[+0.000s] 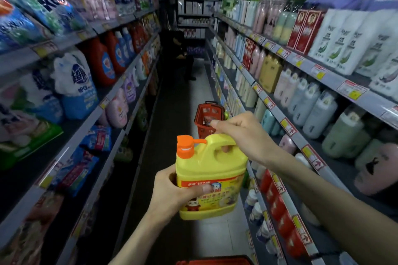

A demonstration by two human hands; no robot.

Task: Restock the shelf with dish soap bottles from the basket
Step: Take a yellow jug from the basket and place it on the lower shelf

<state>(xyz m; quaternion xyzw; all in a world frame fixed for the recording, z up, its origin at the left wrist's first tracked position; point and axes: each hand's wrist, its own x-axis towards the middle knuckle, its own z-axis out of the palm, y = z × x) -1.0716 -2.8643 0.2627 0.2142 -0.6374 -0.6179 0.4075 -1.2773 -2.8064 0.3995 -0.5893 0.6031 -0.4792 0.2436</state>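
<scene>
One yellow dish soap bottle (211, 169) hangs in mid-aisle, upright and a little tilted, at about six o'clock from the middle of the view. It is held by two hands. The right hand (241, 135) curls over the moulded handle (221, 140) from above, with fingers through the loop. The left hand (172, 193) grips the lower body at the bottle's eight o'clock, thumb lying across the label. The bottle looks like a full jug, so probably heavy for its size and likely to swing. Its plastic wall seems stiff but glossy, and the label may be slick. The handle is the sound place to carry it, with a palm under or beside the base to steady it. The orange pump cap (185, 146) is probably best left alone, since its spout could give. Two red baskets show. One basket (207, 113) stands on the floor at the bottle's twelve o'clock, its contents hidden. The second basket's rim (215, 261) shows at six o'clock, at the bottom edge. Stocked shelves (288, 133) run along three and nine o'clock. I cannot tell which one takes this bottle.
</scene>
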